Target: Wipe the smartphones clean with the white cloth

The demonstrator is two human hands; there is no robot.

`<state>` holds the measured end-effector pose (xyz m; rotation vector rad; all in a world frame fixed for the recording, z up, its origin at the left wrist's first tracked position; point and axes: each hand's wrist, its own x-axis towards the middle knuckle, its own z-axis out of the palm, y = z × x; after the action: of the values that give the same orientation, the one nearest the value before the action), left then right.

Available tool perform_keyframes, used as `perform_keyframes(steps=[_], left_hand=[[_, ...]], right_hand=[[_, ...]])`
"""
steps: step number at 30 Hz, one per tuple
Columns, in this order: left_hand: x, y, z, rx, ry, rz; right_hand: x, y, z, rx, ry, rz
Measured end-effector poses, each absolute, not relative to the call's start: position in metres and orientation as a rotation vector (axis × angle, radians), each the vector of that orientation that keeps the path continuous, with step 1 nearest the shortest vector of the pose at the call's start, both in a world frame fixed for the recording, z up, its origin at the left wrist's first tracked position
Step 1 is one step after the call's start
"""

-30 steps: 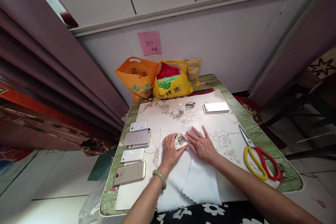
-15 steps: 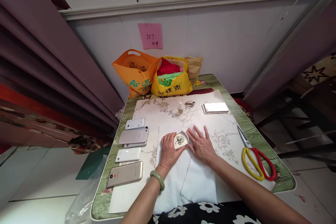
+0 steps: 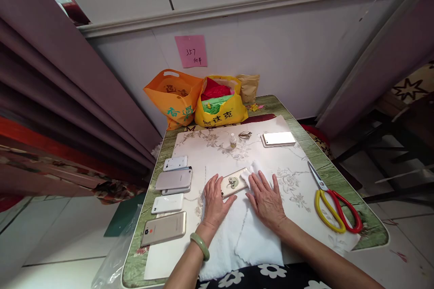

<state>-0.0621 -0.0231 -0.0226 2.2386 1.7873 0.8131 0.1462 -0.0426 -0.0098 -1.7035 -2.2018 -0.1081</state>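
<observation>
Cream-backed smartphone (image 3: pixel 241 184) with grey-green ornament (image 3: pixel 233 183), slanted at the centre, left hand (image 3: pixel 215 203) at its left end, fingers together, thumb apart, right hand (image 3: pixel 267 199), fingers spread, on white cloth (image 3: pixel 261 240) over its right end

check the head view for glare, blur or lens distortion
Head view: light nearly bleaches the upper white phone at far right; head view: wide-lens stretching seems to slant the left curtain, which sits dim; head view: floor tiles glare at lower left; head view: the patterned phone and scissors look fairly sharp.
</observation>
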Motion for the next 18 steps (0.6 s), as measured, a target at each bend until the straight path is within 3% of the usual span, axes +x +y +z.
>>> perform_keyframes(steps=[6, 12, 18], left_hand=[[-0.066, -0.026, -0.022, 2.242, 1.812, 0.796], [-0.069, -0.025, -0.012, 2.288, 1.714, 0.754], [-0.073, -0.027, -0.013, 2.291, 1.689, 0.825]], right_hand=[[0.147, -0.021, -0.006, -1.372, -2.514, 0.012], [0.153, 0.017, -0.007, -1.581, -2.424, 0.004], [0.142, -0.013, -0.012, -1.619, -2.322, -0.096]])
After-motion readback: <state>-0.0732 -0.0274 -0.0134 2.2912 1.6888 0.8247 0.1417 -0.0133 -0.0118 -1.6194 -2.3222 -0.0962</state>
